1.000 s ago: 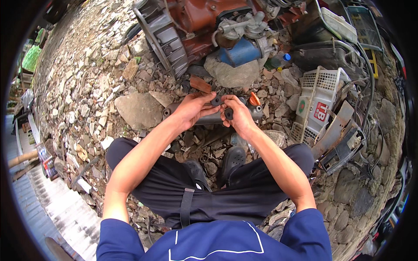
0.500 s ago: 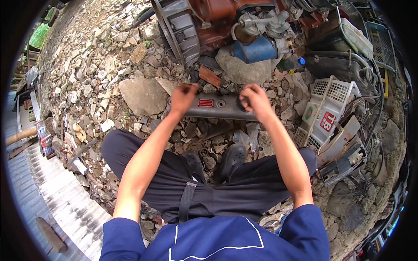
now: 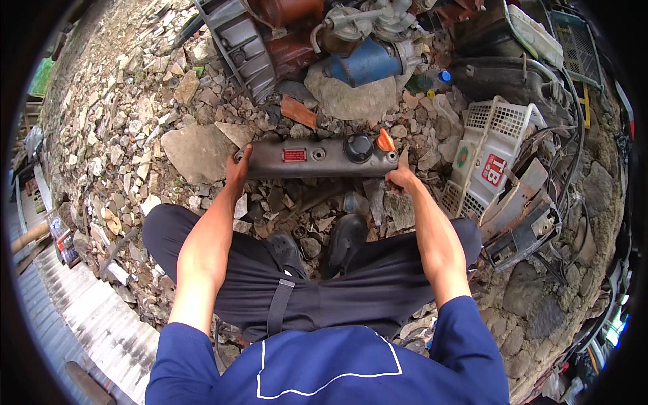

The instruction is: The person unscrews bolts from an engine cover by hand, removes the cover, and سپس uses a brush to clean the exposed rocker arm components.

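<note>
Rubble ground (image 3: 128,128) all around, broken stone. Up top, reddish-brown engine assy (image 3: 290,57) w/ grey ribbed bell housing (image 3: 239,50) at its L end. White plastic crate (image 3: 476,192), mesh sides, tilted, on R side. Grey metal valve cover (image 3: 270,169) is crosswise in front of person's feet, between both hands; can't tell if it's lifted or resting on stones. Flat stone (image 3: 196,154) near its L end. Blue cyl. canister (image 3: 368,64) by engine assy. L hand (image 3: 239,167) grips cover's L end, thumb on top edge. R hand (image 3: 403,177) holds R end, fingers curled at near corner. Blk round cap (image 3: 358,148) sits on cover, R half; orange tab (image 3: 385,140) just R of it. Small red label (image 3: 294,155) approx. mid-cover, bolt hole (image 3: 319,154) beside it.
</note>
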Motion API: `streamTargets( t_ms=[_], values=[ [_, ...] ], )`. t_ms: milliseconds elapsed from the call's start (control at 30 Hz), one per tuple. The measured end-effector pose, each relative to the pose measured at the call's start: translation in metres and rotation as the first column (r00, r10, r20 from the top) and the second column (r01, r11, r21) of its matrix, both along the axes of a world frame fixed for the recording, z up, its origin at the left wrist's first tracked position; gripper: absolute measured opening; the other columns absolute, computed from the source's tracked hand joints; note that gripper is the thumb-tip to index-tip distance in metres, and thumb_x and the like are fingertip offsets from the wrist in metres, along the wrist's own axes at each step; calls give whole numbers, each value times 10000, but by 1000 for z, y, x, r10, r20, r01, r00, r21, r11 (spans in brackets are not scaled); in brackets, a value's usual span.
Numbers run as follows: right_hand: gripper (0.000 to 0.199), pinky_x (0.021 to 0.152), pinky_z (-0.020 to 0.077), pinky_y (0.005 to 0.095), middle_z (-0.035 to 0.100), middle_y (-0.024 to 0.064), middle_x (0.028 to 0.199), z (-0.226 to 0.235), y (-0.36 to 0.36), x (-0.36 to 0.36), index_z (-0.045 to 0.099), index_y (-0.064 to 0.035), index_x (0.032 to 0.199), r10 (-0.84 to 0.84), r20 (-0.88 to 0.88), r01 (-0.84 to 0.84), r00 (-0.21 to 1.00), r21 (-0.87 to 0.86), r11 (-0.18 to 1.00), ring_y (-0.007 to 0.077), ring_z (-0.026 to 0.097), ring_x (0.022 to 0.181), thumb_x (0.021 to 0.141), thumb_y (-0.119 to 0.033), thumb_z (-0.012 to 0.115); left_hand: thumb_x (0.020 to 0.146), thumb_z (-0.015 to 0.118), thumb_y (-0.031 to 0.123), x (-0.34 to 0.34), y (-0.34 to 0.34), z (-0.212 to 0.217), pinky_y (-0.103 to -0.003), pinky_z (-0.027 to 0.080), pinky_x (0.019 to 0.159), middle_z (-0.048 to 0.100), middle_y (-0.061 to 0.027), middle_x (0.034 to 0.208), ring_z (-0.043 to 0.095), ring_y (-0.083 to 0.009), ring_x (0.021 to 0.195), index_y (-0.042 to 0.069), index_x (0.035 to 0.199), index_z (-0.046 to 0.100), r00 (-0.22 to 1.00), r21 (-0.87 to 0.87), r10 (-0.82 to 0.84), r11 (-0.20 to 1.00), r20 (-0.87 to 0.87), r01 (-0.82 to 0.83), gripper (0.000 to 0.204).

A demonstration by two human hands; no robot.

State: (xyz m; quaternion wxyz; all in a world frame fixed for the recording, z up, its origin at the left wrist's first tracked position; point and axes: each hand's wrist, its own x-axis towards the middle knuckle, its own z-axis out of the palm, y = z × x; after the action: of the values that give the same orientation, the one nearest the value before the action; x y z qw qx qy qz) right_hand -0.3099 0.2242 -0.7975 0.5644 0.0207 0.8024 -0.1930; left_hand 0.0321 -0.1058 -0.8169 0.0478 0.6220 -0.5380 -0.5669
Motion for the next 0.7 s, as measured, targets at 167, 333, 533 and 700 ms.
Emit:
streamTargets(
  t_ms=[167, 333, 533, 700],
  values=[
    [284, 389, 374, 289, 545, 39, 667, -10, 1, -13, 465, -94, 1103, -110, 99, 115, 989, -50, 992, 134, 499, 500, 859, -49, 604, 803, 734, 634, 5, -10, -13, -397, 406, 1060, 555, -224, 1363, 547, -316, 1238, -21, 1455, 440, 995, -9, 19, 1000, -103, -20, 970],
    [153, 403, 365, 244, 578, 27, 687, 4, 1, -13, 561, -40, 954, 14, 49, -15, 999, 10, 1000, 96, 514, 531, 847, -96, 654, 793, 745, 621, 13, -10, -11, -382, 395, 1075, 552, -228, 1373, 535, -310, 1259, -29, 1447, 450, 994, 11, -42, 999, -105, 44, 969],
    [225, 392, 356, 252, 606, 17, 658, 35, 0, -22, 650, -29, 824, 109, 47, -111, 993, 55, 992, 87, 504, 483, 785, -233, 738, 798, 560, 785, 36, -33, 1, -428, 344, 1129, 439, -295, 1485, 426, -387, 1388, -47, 1511, 354, 933, 16, -311, 950, 179, 313, 1114],
    [413, 438, 336, 285, 559, 4, 586, 85, -12, -44, 629, -76, 687, 231, -72, -218, 970, 154, 964, 102, 481, 484, 790, -445, 785, 803, 418, 858, 22, -43, 46, -472, 314, 1142, 493, -266, 1461, 416, -410, 1399, 5, 1436, 511, 848, 173, -477, 878, 232, 446, 1066]
  ],
)
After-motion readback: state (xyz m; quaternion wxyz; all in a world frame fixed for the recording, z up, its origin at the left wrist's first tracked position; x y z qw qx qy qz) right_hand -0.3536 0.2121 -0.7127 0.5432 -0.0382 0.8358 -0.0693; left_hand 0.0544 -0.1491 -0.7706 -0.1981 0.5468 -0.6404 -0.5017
